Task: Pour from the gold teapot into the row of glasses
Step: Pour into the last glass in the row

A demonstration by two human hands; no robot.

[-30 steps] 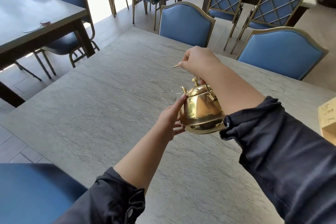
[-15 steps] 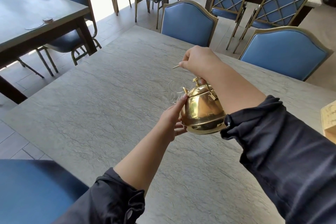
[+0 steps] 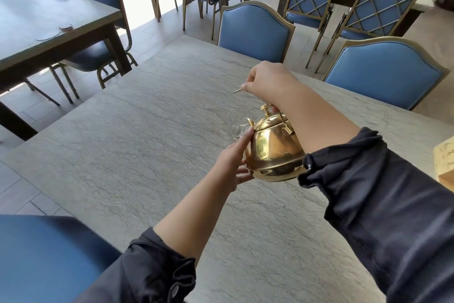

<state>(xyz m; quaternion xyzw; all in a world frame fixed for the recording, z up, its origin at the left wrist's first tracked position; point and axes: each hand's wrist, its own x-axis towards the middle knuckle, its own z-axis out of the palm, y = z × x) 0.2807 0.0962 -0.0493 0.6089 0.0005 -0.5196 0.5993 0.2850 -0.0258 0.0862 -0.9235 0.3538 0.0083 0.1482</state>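
Note:
The gold teapot hangs tilted above the grey stone table, its short spout pointing away toward a clear glass. My right hand is closed around the teapot's thin top handle, one end of which pokes out to the left of my fist. My left hand presses flat against the pot's left side and lower rim, fingers spread along the metal. Only one glass shows; my right forearm and the pot hide whatever stands behind and to the right of it.
Two blue padded chairs stand at the table's far side. A wooden box sits at the right edge. A dark table stands to the left, and a blue seat is at lower left.
The teapot and both hands have stayed almost still over the glass. The view has shifted slightly, bringing the glass a little more into sight.

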